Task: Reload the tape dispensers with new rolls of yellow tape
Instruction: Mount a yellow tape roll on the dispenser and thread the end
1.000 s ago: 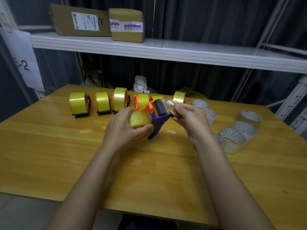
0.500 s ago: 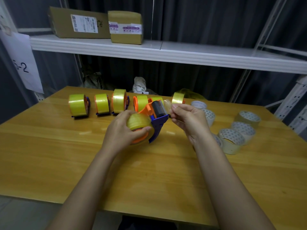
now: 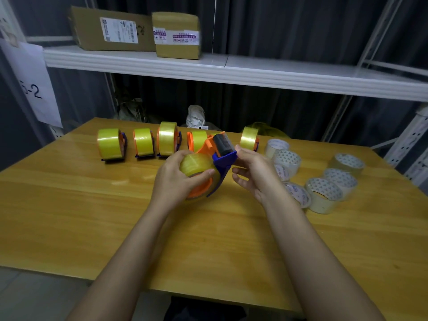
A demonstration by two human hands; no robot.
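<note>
Loading a dispenser above the table

My left hand (image 3: 178, 179) clamps the yellow tape roll (image 3: 196, 163) seated in the orange-and-blue dispenser (image 3: 220, 158), thumb across its face. My right hand (image 3: 254, 172) sits just beside, fingertips (image 3: 238, 149) touching the blue edge, other fingers loosely apart.

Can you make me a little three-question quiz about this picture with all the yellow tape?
1. True or false: the left hand is wrapped around the roll of yellow tape in the orange and blue plastic dispenser.
2. Which side of the wooden table holds the nearly empty clear tape rolls: A) left, B) right?
3. Fill in: two brown cardboard boxes sit on the white ____.

Key: 1 true; 2 B; 3 shelf.
</note>
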